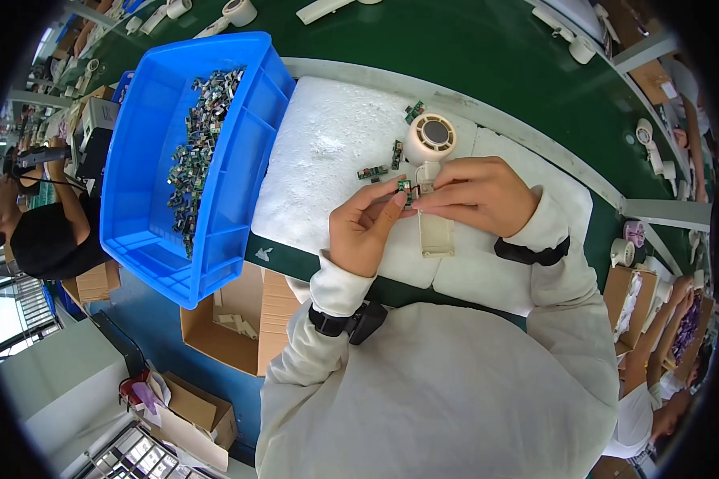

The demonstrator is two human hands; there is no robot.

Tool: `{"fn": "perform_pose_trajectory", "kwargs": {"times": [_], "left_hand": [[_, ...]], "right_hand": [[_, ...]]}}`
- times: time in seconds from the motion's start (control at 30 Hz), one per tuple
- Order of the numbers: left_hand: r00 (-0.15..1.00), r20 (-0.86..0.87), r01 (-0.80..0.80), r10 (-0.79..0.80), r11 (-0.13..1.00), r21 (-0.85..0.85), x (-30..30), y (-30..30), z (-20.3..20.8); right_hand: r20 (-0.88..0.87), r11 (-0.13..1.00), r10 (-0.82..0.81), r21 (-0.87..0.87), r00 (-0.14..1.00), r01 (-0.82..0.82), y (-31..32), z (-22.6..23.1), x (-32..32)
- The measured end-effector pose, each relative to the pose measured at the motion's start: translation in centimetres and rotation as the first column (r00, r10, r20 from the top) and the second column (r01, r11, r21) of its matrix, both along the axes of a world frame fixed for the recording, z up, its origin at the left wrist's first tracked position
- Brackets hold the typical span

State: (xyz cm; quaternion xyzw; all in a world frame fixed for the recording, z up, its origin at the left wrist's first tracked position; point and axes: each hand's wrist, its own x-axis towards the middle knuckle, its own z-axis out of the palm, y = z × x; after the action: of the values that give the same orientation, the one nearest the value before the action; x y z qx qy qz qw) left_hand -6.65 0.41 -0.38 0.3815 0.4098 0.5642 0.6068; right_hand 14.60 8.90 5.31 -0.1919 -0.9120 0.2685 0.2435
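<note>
Between thumb and fingers, my left hand (365, 225) pinches a small green circuit board (404, 188). Right beside it, my right hand (483, 194) has its fingers closed at the neck of a cream handheld fan (431, 137); whether they hold the fan itself or a thin wire there is hard to make out. The fan lies with its round head away from me, and its open, hollow handle (437, 235) points toward me. Several loose circuit boards (372, 172) lie on the white foam to the left of the fan head.
A big blue bin (252, 152) at left holds a heap of circuit boards (196, 160). White foam sheets (311, 152) cover the bench in front of me. A green conveyor (455, 48) carrying fan parts runs beyond. An open cardboard box (220, 327) stands below the bin. Other people work at both sides.
</note>
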Motion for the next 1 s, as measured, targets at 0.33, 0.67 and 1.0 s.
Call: {"fn": "perform_pose_trajectory", "kwargs": {"times": [0.33,0.67,1.0], "left_hand": [[1.000,-0.011,0.023,-0.023,0.999,-0.026,0.2,0.0,0.1],[1.000,-0.004,0.021,-0.021,1.000,-0.022,0.2,-0.1,-0.1],[0.999,-0.046,0.008,-0.011,0.999,-0.053,0.0,0.2,0.5]], "right_hand": [[-0.027,0.866,-0.401,-0.337,0.916,0.370,-2.0,0.6,-1.7],[0.088,0.873,-0.303,-0.374,0.949,0.313,-2.0,0.8,-1.8],[0.037,0.942,-0.214,-0.255,0.976,0.216,-1.9,0.5,-1.5]]}}
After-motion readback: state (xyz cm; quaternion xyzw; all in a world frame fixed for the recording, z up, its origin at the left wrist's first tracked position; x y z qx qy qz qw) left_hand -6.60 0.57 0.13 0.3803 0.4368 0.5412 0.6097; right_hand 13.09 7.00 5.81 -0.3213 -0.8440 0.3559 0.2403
